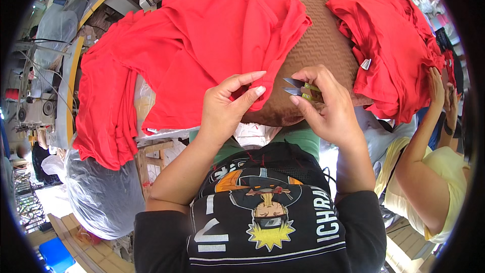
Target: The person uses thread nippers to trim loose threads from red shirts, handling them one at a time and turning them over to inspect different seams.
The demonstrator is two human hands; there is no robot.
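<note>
A red garment (pixel 212 35) lies spread and wrinkled across the brown textured surface, its lower edge reaching toward me. My left hand (pixel 225 101) is closed on that edge, thumb and forefinger at the cloth; its other fingers are mostly hidden. Just right of the edge, my right hand (pixel 331 108) grips a pair of thread snips (pixel 309 91) with yellow-green handles. The two dark blades are apart and point left toward the cloth without touching it.
A second heap of red garments (pixel 389 55) with small white tags lies at the right. More folded red cloth (pixel 108 111) hangs over the left edge. The brown padded surface (pixel 303 40) shows between them. At far right is a co-worker's arm (pixel 424 136). A plastic-wrapped bundle (pixel 103 197) stands lower left.
</note>
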